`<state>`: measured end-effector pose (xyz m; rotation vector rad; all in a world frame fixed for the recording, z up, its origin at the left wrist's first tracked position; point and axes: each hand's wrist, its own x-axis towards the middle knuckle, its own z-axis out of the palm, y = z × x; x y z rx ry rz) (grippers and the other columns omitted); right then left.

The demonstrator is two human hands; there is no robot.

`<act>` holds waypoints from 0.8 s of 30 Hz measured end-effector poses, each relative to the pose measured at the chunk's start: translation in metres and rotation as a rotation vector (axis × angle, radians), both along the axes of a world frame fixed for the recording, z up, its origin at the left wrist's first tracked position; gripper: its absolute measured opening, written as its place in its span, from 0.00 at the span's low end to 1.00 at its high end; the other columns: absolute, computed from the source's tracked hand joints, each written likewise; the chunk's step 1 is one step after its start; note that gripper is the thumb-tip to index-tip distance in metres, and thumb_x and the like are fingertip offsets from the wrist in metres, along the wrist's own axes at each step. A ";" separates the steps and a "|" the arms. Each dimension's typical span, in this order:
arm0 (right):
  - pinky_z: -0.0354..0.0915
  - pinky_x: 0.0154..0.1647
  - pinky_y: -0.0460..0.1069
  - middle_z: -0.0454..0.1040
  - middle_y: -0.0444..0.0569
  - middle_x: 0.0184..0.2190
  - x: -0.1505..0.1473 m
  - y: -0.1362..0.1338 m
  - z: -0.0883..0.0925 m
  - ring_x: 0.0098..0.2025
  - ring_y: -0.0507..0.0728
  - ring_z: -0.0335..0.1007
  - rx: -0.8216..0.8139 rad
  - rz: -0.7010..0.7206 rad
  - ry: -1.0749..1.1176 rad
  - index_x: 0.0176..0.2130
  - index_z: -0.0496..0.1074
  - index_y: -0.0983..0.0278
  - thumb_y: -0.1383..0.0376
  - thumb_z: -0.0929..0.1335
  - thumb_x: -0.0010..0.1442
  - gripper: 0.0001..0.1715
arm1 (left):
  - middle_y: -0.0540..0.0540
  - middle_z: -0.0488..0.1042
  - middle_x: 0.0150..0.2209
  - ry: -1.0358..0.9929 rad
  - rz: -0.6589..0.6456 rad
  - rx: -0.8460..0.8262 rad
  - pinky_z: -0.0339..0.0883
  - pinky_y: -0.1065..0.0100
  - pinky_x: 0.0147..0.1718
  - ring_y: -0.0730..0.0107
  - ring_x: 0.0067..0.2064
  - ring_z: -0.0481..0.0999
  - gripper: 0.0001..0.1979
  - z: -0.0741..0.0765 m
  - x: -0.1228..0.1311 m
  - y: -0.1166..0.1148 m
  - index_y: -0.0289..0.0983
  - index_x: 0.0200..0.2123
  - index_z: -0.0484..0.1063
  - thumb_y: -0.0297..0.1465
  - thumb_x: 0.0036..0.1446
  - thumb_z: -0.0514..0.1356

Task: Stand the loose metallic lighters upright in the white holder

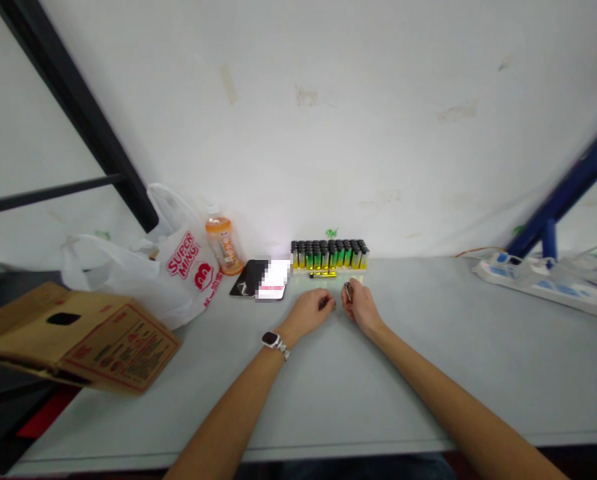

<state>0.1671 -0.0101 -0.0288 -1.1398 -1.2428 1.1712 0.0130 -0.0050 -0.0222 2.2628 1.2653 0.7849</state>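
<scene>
My left hand [310, 312], with a watch [272, 341] on its wrist, rests low over the table with its fingers curled inward. Whatever is in those fingers is hidden. Close by on the right, my right hand [362, 307] is closed around a small lighter [348, 289]; only its dark, metallic end shows. Behind both hands stand several rows of upright lighters [329, 255] with black tops and yellow, green and grey bodies. Just in front of these rows, a thin yellow-and-black piece [324, 275], perhaps a lighter, lies on its side.
Left of the lighters lie a black-and-white tablet-like item [248, 279], an orange drink bottle [224, 243] and a white plastic bag [178, 280]. An open cardboard box [123, 343] sits nearer on the left. Power strips [538, 285] lie at right on the grey table [458, 340].
</scene>
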 end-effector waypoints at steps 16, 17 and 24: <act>0.36 0.13 0.43 0.49 0.36 0.10 0.003 0.003 0.007 0.11 0.46 0.40 -0.236 0.077 0.296 0.22 0.61 0.61 0.39 0.57 0.58 0.32 | 0.49 0.71 0.27 0.011 -0.018 0.004 0.55 0.70 0.28 0.71 0.28 0.67 0.10 0.000 -0.001 0.000 0.36 0.31 0.73 0.31 0.60 0.54; 0.37 0.13 0.43 0.49 0.36 0.10 0.002 0.003 0.007 0.11 0.46 0.41 -0.232 0.078 0.290 0.22 0.62 0.61 0.40 0.58 0.58 0.31 | 0.50 0.71 0.27 0.015 -0.019 0.008 0.55 0.70 0.28 0.71 0.28 0.67 0.10 0.000 -0.001 -0.001 0.36 0.30 0.73 0.31 0.60 0.54; 0.40 0.11 0.44 0.54 0.38 0.09 0.002 0.003 0.003 0.10 0.48 0.45 -0.161 0.075 0.225 0.23 0.65 0.62 0.42 0.60 0.58 0.29 | 0.46 0.71 0.33 0.041 0.046 0.141 0.62 0.67 0.37 0.66 0.37 0.70 0.08 -0.003 0.000 0.001 0.37 0.32 0.72 0.29 0.61 0.54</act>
